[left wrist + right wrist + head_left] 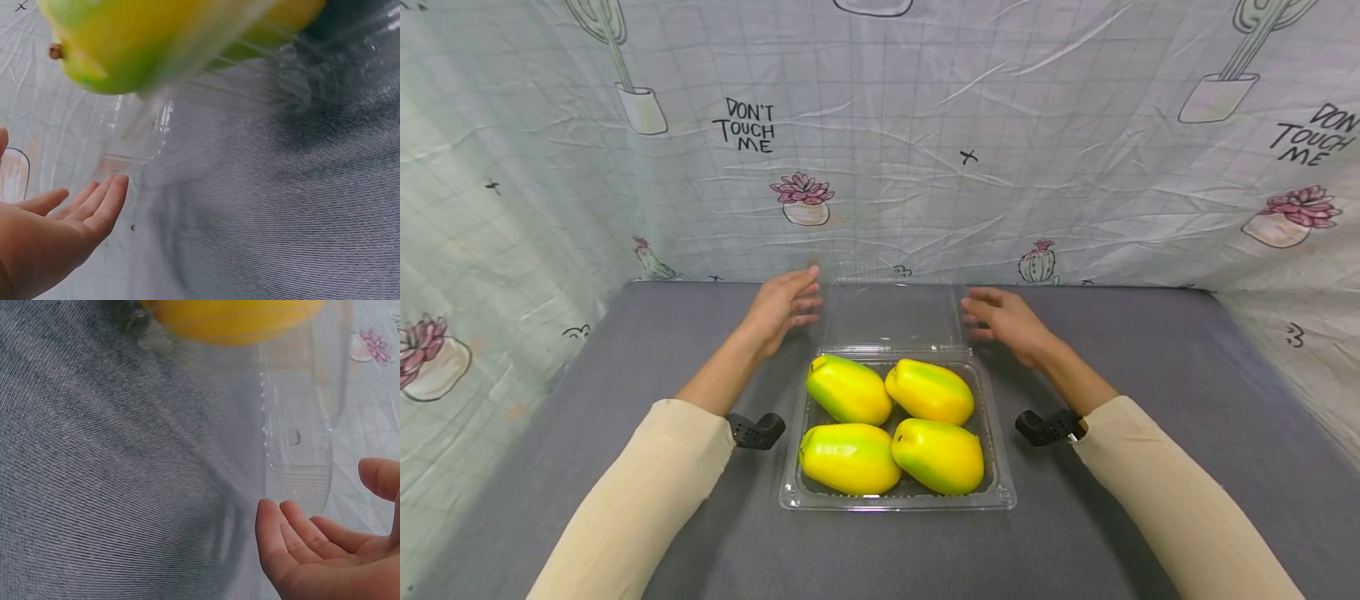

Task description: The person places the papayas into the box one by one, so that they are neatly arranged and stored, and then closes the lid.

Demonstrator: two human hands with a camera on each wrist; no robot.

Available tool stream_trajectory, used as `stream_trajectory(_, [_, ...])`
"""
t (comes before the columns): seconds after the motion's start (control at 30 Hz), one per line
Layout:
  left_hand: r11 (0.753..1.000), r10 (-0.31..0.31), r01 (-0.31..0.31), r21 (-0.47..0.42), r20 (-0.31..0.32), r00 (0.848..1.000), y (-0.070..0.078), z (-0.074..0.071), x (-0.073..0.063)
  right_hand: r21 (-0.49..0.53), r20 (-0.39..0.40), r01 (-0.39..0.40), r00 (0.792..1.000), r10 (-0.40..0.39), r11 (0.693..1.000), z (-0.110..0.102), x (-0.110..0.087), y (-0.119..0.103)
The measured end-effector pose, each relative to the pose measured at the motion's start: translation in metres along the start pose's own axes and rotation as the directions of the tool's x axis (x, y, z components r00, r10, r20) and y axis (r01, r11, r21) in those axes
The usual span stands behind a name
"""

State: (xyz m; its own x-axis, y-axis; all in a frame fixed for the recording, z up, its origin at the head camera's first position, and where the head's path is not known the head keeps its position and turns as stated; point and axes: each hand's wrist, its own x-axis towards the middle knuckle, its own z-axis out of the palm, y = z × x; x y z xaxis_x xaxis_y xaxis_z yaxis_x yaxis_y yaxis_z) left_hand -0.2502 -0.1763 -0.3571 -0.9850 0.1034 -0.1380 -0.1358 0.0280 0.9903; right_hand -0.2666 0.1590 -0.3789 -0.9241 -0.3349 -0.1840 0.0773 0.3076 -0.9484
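Note:
A clear plastic clamshell box [897, 503] lies on the grey table with its lid [891, 317] flipped back toward the wall. Inside its base sit several oblong, glossy yellow-green fruits, like papayas, one of them [850, 458] at the front left. My left hand [784, 308] is beside the lid's left edge, fingers extended toward it. On the opposite side, my right hand [1003, 319] reaches in with its fingertips close to the lid's right edge. Both wrist views show loosely extended fingers near the ribbed end of the lid [303, 478], with nothing held.
The grey cloth-covered table [895, 554] runs back to a hanging printed curtain [895, 125], which also encloses the left and right sides. A black wrist-camera mount [756, 431] sits on the left wrist, another [1045, 427] on the right.

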Motion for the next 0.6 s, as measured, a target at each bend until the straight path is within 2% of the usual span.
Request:
stream_trajectory(0.4, [0.996, 0.059, -0.059, -0.071, -0.011, 0.998, 0.019, -0.002, -0.007, 0.038, -0.024, 0.077, 0.997, -0.076, 0.996, -0.007, -0.014, -0.015])
stream_trajectory(0.6, [0.986, 0.11, -0.11, -0.127, -0.007, 0.994, 0.027, -0.002, -0.013, 0.043, -0.018, 0.11, 0.994, -0.109, 0.993, -0.011, -0.023, -0.024])
